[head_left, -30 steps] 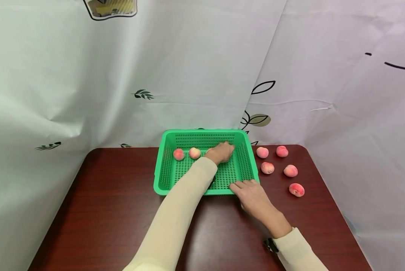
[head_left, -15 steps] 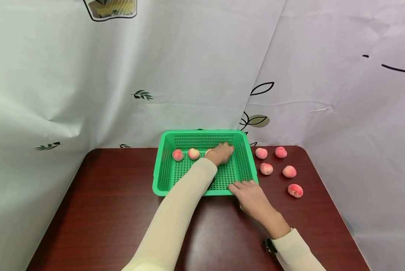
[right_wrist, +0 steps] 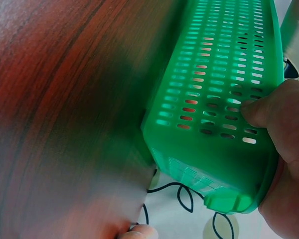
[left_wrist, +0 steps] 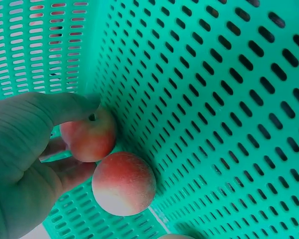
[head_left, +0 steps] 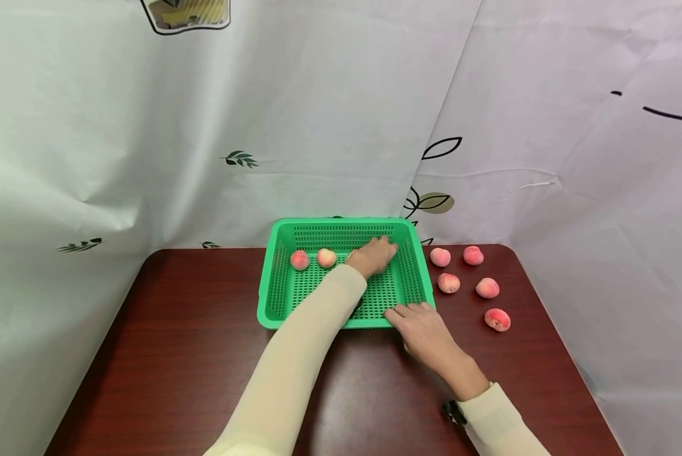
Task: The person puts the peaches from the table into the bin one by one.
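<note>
A green perforated plastic basket [head_left: 366, 323] sits at the back of the table. My left hand [head_left: 373, 256] reaches down into its back right corner. In the left wrist view, thumb and fingers close around a red and pale yellow peach [left_wrist: 92, 139] low by the basket wall. Right beside it rests another peach [left_wrist: 123, 184]. Two more peaches, a red one [head_left: 299, 260] and a paler one [head_left: 326, 258], line the back left. My right hand [head_left: 423, 329] grips the basket's front right corner, thumb [right_wrist: 259, 112] against the outer wall, fingers over the rim.
Several peaches lie on the dark red wooden table [head_left: 192, 354], right of the basket; the nearest is a flattened peach [head_left: 497, 320]. A white curtain with leaf prints [head_left: 329, 126] rises behind the table and along both sides.
My left hand's fingers have shifted slightly towards the basket's right side. The basket, the right hand and the loose peaches have stayed in place.
</note>
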Available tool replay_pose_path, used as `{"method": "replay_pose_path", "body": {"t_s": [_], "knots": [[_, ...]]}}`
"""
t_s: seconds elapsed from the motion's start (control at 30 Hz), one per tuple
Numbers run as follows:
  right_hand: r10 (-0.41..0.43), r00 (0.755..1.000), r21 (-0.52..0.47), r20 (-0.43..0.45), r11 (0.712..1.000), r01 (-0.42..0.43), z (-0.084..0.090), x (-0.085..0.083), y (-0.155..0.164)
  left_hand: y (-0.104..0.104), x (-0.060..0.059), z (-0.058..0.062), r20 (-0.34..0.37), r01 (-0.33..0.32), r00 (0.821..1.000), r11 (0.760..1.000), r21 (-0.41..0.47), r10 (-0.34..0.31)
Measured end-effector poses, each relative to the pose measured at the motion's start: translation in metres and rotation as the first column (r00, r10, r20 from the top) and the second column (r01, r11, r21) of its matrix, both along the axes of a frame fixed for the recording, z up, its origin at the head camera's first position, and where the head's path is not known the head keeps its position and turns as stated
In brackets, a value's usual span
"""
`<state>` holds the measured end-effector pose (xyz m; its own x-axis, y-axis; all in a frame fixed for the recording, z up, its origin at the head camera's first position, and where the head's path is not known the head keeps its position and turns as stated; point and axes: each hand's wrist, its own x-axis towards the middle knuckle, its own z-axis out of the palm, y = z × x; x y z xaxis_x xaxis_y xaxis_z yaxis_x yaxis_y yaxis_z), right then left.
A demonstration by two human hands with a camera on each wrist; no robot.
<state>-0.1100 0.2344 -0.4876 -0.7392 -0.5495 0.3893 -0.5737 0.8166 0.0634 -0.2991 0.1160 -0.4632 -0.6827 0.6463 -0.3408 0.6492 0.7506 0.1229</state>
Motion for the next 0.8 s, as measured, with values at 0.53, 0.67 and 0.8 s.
{"method": "replay_pose_path", "body": {"t_s": [0.53,0.67,0.8], "knots": [[-0.002,1.000,0.008,-0.001,1.000,0.002,0.000,-0.001,0.000,-0.001,-0.001,0.013,-0.098,0.081,0.992,0.997,0.018,-0.078],[0.003,1.000,0.009,0.009,1.000,-0.003,0.000,-0.002,-0.001,-0.005,0.001,0.026,-0.120,0.095,0.988,0.995,0.001,-0.094],[0.007,1.000,0.000,0.006,1.000,-0.007,-0.001,-0.002,-0.001,-0.012,0.004,0.043,-0.132,0.110,0.985,0.994,-0.014,-0.111]]}}
